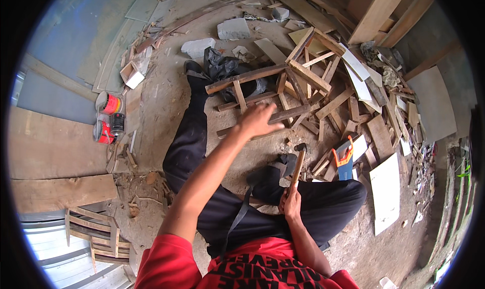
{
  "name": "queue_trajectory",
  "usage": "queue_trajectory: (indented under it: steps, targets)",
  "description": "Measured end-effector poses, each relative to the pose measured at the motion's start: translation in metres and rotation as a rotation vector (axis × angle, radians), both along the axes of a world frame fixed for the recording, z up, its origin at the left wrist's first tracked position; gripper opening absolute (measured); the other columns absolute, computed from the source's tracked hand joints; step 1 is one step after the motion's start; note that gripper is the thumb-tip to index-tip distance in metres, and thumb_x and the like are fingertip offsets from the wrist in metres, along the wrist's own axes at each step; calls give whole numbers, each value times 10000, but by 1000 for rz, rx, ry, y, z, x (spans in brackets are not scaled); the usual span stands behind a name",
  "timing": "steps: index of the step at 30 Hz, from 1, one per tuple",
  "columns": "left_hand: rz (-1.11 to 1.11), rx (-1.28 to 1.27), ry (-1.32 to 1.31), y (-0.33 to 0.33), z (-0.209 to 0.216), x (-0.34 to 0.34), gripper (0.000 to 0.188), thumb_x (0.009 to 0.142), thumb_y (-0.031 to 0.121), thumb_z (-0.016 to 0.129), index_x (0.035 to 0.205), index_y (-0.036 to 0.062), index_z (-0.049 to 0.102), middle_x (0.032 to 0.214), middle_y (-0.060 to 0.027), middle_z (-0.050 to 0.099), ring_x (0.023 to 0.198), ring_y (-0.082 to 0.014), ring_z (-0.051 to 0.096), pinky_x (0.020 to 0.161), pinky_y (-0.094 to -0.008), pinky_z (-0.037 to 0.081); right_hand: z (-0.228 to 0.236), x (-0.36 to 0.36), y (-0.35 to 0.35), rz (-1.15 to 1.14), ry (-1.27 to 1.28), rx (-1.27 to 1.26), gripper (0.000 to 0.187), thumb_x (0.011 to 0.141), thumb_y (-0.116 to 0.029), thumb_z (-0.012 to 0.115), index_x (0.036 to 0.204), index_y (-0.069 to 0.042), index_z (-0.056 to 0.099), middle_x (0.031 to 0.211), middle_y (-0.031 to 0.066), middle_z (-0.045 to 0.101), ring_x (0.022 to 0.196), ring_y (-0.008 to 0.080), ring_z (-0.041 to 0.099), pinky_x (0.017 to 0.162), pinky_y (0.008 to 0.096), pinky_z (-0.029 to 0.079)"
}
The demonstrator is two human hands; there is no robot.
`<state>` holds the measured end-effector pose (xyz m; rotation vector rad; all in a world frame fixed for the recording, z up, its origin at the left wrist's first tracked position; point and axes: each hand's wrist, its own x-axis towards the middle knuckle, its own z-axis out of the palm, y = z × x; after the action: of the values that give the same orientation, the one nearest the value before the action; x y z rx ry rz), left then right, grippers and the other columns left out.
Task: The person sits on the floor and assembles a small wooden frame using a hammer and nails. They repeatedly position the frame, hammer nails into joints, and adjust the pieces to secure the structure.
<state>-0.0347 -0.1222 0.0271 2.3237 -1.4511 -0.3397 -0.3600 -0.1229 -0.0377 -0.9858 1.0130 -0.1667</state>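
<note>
Presently, I read: L grip (pixel 256 120) apart; R grip (pixel 291 204) clamped on hammer (pixel 299 167); wooden frame (pixel 262 74) looks part-joined, loose pcs. (pixel 380 137) remain.

Hammer (pixel 298 169): dk metal head, lt wood handle; held low on handle, tilted, head pointing fwd & slightly R. Wooden frame (pixel 255 78): brn, weathered lengths w/ shorter crosspcs, open gaps btwn; sits fwd of hammer, mostly L, members at odd angles; nr beam partly hidden. Hammer & frame apart.
</note>
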Motion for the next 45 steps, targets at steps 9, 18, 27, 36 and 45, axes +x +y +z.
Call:
queue_trajectory:
  steps: [9, 18, 27, 36, 45]
  targets:
    - [288, 188, 41, -30, -34, -7, 228, 801, 229, 723, 924, 38, 731, 908, -187, 744, 836, -329, 741, 756, -435, 599, -10, 0, -3, 13, 95, 27, 582, 1013, -648, 339, 849, -100, 446, 533, -28, 366, 376, 96, 361, 337, 268, 317]
    - [316, 334, 159, -11, -16, -10, 406, 846, 428, 769, 1019, 68, 692, 614, -27, 615, 464, -105, 503, 386, -327, 435, 1, 10, -4, 146, 213, -147, 504, 1020, -557, 482, 766, -122, 455, 516, -35, 399, 375, 90, 397, 330, 275, 300]
    - [524, -274, 389, 103, 91, 24, 308, 817, 325, 792, 822, 39, 679, 639, -50, 642, 526, -132, 610, 499, -303, 466, 25, 31, -6, -101, -41, -361, 356, 1006, -320, 634, 805, -33, 570, 636, 7, 572, 564, 62, 522, 531, 236, 430]
    - [595, -573, 884, 134, 152, -44, 304, 880, 201, 759, 711, 100, 526, 576, 33, 481, 452, -67, 454, 440, -252, 365, 132, 86, -45, -292, -307, -668, 408, 796, -117, 854, 997, -21, 512, 818, -24, 509, 713, 74, 498, 608, 255, 452]
    - [557, -484, 935, 147, 134, -67, 294, 890, 224, 741, 730, 98, 529, 597, 26, 478, 466, -86, 475, 471, -263, 386, 130, 71, -89, -39, -357, -797, 483, 761, -76, 859, 956, -59, 417, 801, 27, 585, 680, 95, 613, 571, 235, 511]
